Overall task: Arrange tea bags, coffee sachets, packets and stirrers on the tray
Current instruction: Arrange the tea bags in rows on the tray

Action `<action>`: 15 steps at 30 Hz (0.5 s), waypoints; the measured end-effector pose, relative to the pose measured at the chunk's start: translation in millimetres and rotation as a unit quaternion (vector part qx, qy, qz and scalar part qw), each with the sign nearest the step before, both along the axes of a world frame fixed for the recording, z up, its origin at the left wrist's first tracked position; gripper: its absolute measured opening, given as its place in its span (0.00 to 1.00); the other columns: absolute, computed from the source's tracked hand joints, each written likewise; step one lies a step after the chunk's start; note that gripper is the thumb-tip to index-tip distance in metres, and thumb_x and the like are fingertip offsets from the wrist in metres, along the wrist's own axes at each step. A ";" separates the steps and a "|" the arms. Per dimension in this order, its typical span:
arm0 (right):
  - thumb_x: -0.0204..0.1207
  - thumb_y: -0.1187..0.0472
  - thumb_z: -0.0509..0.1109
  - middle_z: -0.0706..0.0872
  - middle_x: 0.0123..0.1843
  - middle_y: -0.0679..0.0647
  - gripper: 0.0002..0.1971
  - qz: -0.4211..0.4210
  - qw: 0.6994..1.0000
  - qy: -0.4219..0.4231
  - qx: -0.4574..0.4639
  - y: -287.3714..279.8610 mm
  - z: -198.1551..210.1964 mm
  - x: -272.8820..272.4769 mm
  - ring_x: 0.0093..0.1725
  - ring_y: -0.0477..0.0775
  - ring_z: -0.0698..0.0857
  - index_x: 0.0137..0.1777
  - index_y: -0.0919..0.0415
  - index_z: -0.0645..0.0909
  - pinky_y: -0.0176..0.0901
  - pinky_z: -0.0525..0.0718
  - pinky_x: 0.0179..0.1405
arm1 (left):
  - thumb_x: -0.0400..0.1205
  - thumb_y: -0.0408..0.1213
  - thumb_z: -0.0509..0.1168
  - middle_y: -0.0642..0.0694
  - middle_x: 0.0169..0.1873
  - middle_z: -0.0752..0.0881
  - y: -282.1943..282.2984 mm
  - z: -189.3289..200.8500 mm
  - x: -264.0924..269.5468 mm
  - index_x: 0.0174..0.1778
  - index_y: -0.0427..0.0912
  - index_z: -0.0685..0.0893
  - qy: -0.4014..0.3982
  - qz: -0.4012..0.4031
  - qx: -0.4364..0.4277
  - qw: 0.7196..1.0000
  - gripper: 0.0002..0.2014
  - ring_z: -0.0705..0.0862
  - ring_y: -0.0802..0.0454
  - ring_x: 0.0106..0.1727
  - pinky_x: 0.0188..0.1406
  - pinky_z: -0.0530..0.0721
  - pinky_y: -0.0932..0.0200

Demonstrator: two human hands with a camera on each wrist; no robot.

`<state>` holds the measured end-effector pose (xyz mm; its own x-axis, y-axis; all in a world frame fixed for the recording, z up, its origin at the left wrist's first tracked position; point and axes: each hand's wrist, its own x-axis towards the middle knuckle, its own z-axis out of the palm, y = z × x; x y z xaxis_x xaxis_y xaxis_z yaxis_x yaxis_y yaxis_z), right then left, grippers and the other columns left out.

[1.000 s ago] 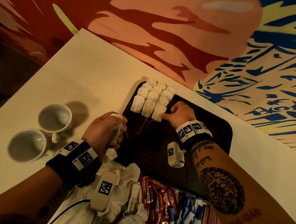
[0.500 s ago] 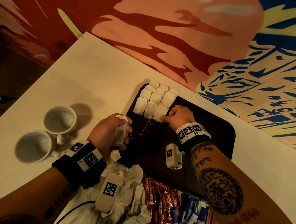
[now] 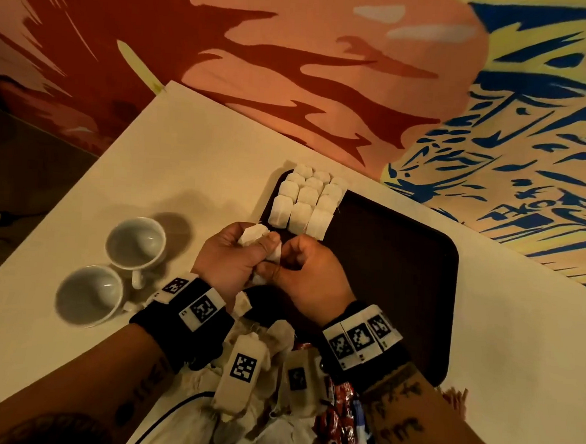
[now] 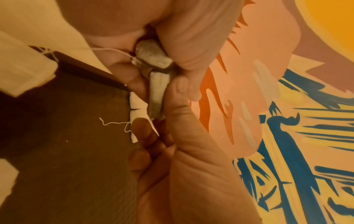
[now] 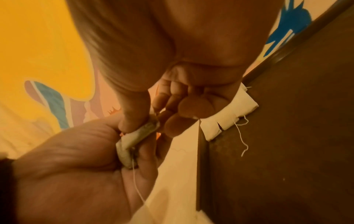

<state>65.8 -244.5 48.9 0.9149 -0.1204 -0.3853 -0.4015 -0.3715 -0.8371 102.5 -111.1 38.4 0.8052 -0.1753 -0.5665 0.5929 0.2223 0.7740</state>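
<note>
left hand (image 3: pixel 229 255) and right hand (image 3: pixel 310 274) meet at the near-left edge of the dark tray (image 3: pixel 402 263), knuckles almost touching. the left hand is curled around a tea bag (image 3: pixel 254 235) whose top end sticks out above the fist. the right hand pinches the same tea bag between thumb and forefinger; in the right wrist view the pinch sits on the bag's upper end (image 5: pixel 141 134), and a white string (image 5: pixel 137 181) trails down across the left palm.

the tray lies on the cream bench (image 3: pixel 185 167). at the tray's 11 o'clock corner a block of arranged tea bags (image 3: pixel 305 202) lies in three overlapping columns, touching one another. in the wrist views, loose strings hang from their near edge.

two white cups (image 3: pixel 110 272) stand on the bench at 9 o'clock from the hands, just beside each other. at 6 o'clock, under the wrists, lies a heap of loose tea bags (image 3: pixel 272 433). red sachets (image 3: pixel 340 427) and blue-and-white packets (image 3: pixel 361 432) lie just right of that heap.
</note>
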 end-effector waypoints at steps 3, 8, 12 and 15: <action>0.70 0.56 0.84 0.91 0.42 0.54 0.14 -0.028 0.999 -0.004 0.044 5.0 4.1 -8.4 0.37 0.45 0.87 0.44 0.54 0.80 0.42 0.86 0.37 | 0.67 0.49 0.78 0.41 0.42 0.92 4.7 3.6 -3.2 0.47 0.48 0.88 0.007 -0.005 -0.038 0.999 0.16 0.91 0.46 0.41 0.41 0.90 0.48; 0.77 0.60 0.78 0.92 0.45 0.51 0.10 -0.082 0.992 -0.020 0.094 5.7 15.7 -17.7 0.32 0.43 0.87 0.50 0.46 0.81 0.37 0.82 0.27 | 0.81 0.50 0.68 0.50 0.38 0.89 14.7 11.2 -6.0 0.54 0.53 0.85 0.037 -0.030 -0.073 0.996 0.09 0.88 0.51 0.36 0.31 0.85 0.57; 0.79 0.60 0.76 0.92 0.42 0.49 0.08 -0.103 0.992 -0.037 0.065 4.0 17.8 -20.0 0.31 0.43 0.87 0.48 0.45 0.83 0.36 0.84 0.28 | 0.79 0.51 0.69 0.50 0.35 0.84 18.3 13.3 -8.7 0.54 0.52 0.86 0.031 -0.062 -0.069 0.995 0.11 0.85 0.51 0.39 0.28 0.82 0.59; 0.79 0.61 0.76 0.92 0.44 0.47 0.06 -0.098 0.991 -0.038 0.081 6.0 17.0 -20.8 0.34 0.39 0.88 0.50 0.48 0.84 0.32 0.84 0.32 | 0.67 0.56 0.75 0.46 0.43 0.89 19.4 12.3 -12.0 0.53 0.51 0.88 0.014 -0.102 -0.053 0.993 0.21 0.87 0.49 0.43 0.28 0.82 0.60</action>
<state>45.1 -238.6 65.9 0.9073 -0.2401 -0.3451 -0.3862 -0.1513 -0.9099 90.6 -91.8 50.7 0.7317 -0.3925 -0.5573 0.6543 0.1750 0.7357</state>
